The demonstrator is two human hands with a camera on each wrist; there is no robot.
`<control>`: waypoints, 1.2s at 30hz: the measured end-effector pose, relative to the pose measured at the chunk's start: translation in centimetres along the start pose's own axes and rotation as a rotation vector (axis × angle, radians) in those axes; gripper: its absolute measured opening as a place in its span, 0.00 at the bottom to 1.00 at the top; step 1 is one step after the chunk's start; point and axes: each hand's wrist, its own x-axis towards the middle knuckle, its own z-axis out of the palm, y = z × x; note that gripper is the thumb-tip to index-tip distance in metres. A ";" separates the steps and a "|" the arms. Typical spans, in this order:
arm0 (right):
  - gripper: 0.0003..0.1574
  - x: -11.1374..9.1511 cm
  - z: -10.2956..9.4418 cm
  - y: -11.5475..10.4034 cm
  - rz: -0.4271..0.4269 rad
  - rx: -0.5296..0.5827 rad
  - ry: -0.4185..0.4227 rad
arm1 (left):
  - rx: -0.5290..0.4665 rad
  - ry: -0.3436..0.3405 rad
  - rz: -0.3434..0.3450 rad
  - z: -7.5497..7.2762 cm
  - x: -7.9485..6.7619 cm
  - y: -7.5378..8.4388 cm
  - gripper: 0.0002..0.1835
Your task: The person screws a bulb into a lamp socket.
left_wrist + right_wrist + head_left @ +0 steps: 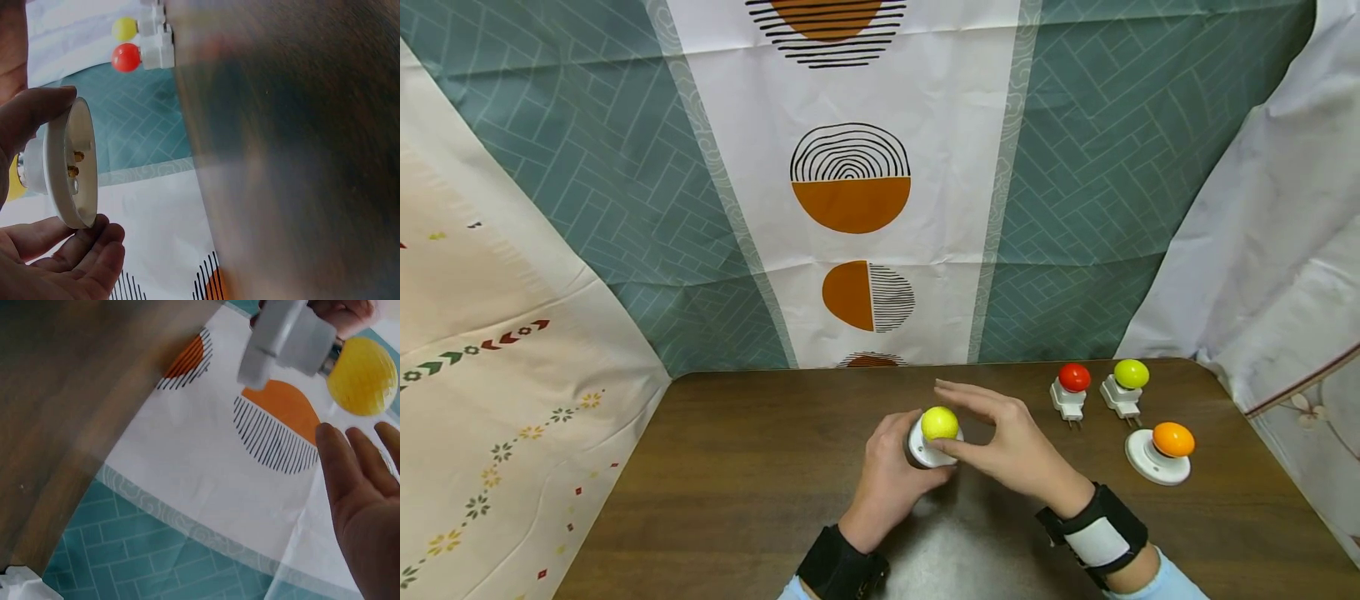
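Note:
My left hand [886, 471] grips a round white bulb holder [917, 443] by its rim, above the table's middle. A yellow bulb [939, 422] sits in this holder, a strip of its metal cap [331, 359] showing. In the left wrist view the holder's hollow underside faces the camera, with brass screws [74, 164] inside. Beside the bulb is my right hand [1011, 437], its fingers spread and extended. The right wrist view shows a gap between these fingers and the bulb; whether the thumb touches it I cannot tell.
At the back right of the wooden table [737, 483] stand a red bulb [1074, 377] and a yellow-green bulb [1131, 373], each in a white plug-in holder. Nearer, an orange bulb [1173, 439] sits in a round white holder [1156, 471]. Patterned cloth [955, 167] hangs behind.

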 end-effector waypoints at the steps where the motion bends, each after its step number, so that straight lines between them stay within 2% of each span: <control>1: 0.37 0.0 0.0 0.4 -0.007 0.004 -0.020 | 0.000 0.000 0.002 0.0 0.0 0.0 0.42; 6: 0.35 0.1 -0.1 0.8 -0.019 0.057 -0.116 | 0.003 -0.001 0.008 0.0 -0.1 0.1 0.41; 9: 0.34 0.2 0.0 0.7 -0.023 0.068 -0.131 | 0.003 0.000 0.015 0.0 0.0 0.2 0.41; 16: 0.30 0.3 0.2 0.6 -0.041 0.077 -0.071 | -0.007 0.004 0.021 -0.1 0.1 0.4 0.42; 21: 0.27 0.3 0.4 0.6 -0.013 0.087 -0.032 | -0.015 -0.001 0.021 0.0 0.0 0.3 0.41; 36: 0.26 0.1 0.9 0.5 0.004 0.061 0.057 | -0.017 0.001 0.015 0.1 -0.1 0.4 0.41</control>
